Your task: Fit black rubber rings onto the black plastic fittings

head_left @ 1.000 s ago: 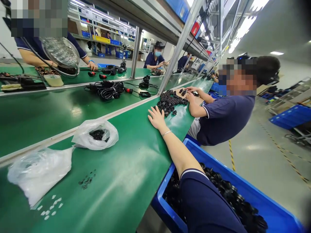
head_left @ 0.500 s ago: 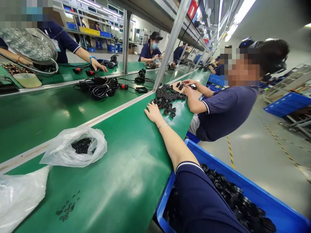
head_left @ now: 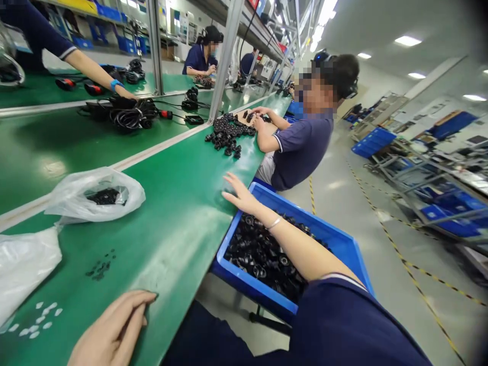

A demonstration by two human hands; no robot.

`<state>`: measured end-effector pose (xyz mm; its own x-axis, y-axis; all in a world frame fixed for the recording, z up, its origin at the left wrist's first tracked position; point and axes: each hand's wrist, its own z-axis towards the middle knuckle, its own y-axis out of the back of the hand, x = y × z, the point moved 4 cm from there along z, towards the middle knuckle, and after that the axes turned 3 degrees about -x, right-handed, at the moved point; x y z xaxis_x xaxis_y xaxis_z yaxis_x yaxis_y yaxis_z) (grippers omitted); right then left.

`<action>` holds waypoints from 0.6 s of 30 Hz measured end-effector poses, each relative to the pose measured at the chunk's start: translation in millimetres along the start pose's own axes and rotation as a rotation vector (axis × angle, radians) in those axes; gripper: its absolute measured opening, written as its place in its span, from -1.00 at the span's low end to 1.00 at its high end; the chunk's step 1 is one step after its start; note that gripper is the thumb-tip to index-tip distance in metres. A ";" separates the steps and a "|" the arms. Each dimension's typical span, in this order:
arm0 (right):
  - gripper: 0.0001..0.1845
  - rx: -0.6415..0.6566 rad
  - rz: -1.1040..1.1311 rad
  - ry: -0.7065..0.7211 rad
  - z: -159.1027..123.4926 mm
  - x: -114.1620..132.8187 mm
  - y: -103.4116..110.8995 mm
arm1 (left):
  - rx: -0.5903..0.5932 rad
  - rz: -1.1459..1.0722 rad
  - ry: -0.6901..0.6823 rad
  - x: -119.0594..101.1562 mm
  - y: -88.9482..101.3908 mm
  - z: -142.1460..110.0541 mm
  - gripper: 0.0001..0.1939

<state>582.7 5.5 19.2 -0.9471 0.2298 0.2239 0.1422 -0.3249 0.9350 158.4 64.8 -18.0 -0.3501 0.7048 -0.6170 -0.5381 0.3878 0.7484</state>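
Observation:
My right hand [head_left: 244, 197], a bracelet at its wrist, hovers by the edge of the green table [head_left: 179, 203] with fingers spread and nothing in them. Just below it stands a blue bin [head_left: 224, 264] full of black round plastic parts [head_left: 263, 254]. Farther along the table lies a heap of similar black parts [head_left: 229, 133], apart from my hand. My left hand [head_left: 112, 328] is low over the near tabletop, fingers stretched out side by side, nothing visible in them. Near it are small black rings [head_left: 101, 267] and small white pieces [head_left: 41, 319].
An open plastic bag [head_left: 64, 195] holds small black pieces; another white bag [head_left: 26, 264] lies at the left edge. A co-worker [head_left: 301, 147] sits beyond the bin, handling black parts. Across the divider, another person's arm [head_left: 91, 71] reaches to coiled black cables [head_left: 131, 114].
My right hand has drawn back from the heap toward the bin. My left hand has come into view at the bottom. The person across has reached onto the cables. The view has turned right.

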 end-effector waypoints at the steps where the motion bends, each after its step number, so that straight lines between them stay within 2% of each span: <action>1: -0.29 -0.004 -0.034 -0.063 -29.7 -10.4 14.4 | 0.001 0.005 -0.040 -5.4 -0.3 0.5 -0.73; 3: -0.29 0.002 -0.113 -0.198 -92.0 -29.2 37.4 | 0.013 -0.007 -0.120 -17.5 -2.4 -0.1 -0.77; 5: -0.23 0.041 -0.195 -0.330 -150.1 -42.6 47.2 | 0.044 -0.043 -0.176 -28.9 -5.5 -2.4 -0.79; 7: -0.11 0.087 -0.273 -0.449 -193.3 -50.5 44.4 | 0.095 -0.076 -0.194 -37.2 -9.0 -4.6 -0.78; 9: -0.05 0.113 -0.339 -0.525 -214.4 -53.7 34.1 | 0.136 -0.100 -0.191 -42.7 -11.1 -5.6 -0.76; 12: -0.05 0.133 -0.399 -0.528 -206.8 -53.3 14.1 | 0.158 -0.137 -0.169 -48.0 -10.8 -5.6 -0.73; 18: -0.18 0.212 -0.455 -0.424 -151.4 -56.7 -13.1 | 0.121 -0.145 -0.116 -52.4 -6.6 -9.5 -0.75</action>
<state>590.9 -142.2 -47.4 -0.7369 0.6572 -0.1582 -0.1513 0.0677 0.9862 173.0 19.7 7.1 -0.1820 0.6974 -0.6932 -0.4783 0.5531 0.6821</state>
